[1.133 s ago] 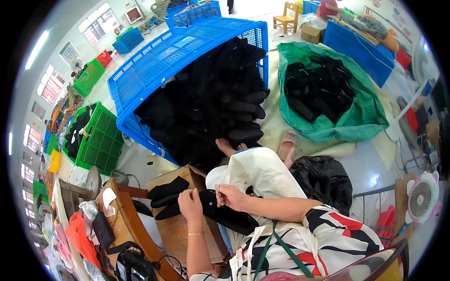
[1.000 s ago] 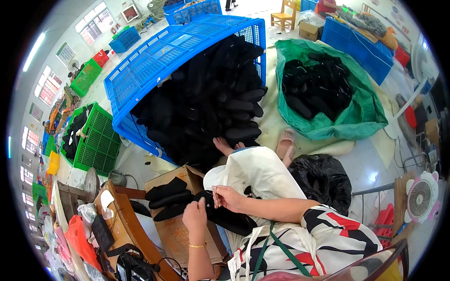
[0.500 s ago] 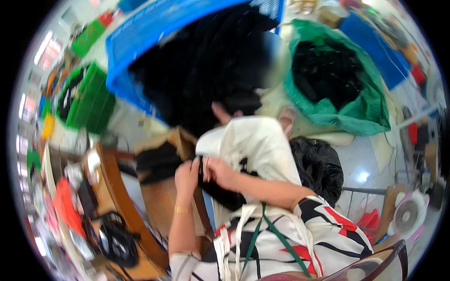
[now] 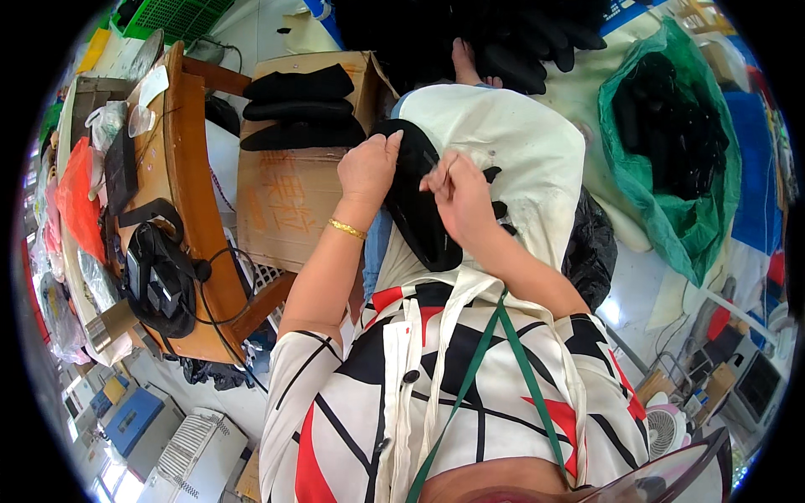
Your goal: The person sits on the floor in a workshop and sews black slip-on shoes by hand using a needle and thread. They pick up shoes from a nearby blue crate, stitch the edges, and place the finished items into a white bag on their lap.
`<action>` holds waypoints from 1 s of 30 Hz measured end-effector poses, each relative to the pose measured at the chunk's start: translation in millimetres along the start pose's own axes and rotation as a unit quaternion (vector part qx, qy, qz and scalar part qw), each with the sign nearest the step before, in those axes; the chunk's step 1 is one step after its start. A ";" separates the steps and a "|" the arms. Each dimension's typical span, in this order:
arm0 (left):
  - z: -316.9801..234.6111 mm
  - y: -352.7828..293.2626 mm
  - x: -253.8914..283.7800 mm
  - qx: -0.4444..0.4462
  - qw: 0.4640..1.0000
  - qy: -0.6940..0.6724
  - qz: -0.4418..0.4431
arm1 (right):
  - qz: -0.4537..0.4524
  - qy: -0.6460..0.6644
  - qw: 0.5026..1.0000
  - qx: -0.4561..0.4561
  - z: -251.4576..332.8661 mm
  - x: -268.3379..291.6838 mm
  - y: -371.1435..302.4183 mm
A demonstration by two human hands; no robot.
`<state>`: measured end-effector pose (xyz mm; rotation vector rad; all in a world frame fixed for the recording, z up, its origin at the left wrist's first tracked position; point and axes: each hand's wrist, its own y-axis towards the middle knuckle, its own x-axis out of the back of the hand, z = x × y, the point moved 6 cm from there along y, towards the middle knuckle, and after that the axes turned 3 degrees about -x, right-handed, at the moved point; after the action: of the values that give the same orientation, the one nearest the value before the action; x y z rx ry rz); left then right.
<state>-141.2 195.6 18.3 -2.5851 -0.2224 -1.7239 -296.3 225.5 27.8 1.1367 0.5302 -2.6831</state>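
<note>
Across my lap, on a white apron, lies a long black sock-like fabric piece. My left hand is closed on the upper left edge of this piece, thumb and fingers pressed together. Just right of it, my right hand is held above the fabric with its fingers bent into a pinch. A thin greyish sliver shows at those fingertips, too small to name. A few small black bits rest on the apron beside my right hand.
At the left, a cardboard box carries several stacked black pieces. Beyond it stands a wooden table with a black bag. A green sack of black pieces sits at the right, near a black plastic bag. Black fabric heaps ahead.
My head view has shifted, bringing the lap closer to the middle. My right hand has come apart from my left, and the black piece now lies stretched out between them.
</note>
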 end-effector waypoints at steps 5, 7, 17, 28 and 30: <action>9.0 -6.6 -5.7 -0.017 0.997 -0.073 0.003 | 0.014 -0.027 0.999 -0.009 6.2 -7.0 -20.1; 10.7 -0.6 -1.6 -0.025 0.992 -0.118 0.026 | 0.024 -0.078 0.997 0.001 4.0 -8.0 -18.5; -36.1 -0.8 63.0 -0.241 0.967 -0.076 0.022 | 0.121 -0.327 0.934 0.081 6.5 -29.4 -33.1; -26.8 0.7 30.5 -0.139 0.985 -0.100 -0.011 | 0.132 -0.229 0.958 0.115 -7.1 -16.1 -22.6; -22.8 -1.0 28.1 -0.112 0.987 -0.108 -0.033 | 0.127 -0.225 0.959 0.113 -6.9 -18.3 -22.2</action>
<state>-151.6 197.2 53.0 -2.9616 -0.1254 -1.5705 -285.8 249.2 42.3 0.5504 0.0020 -2.6872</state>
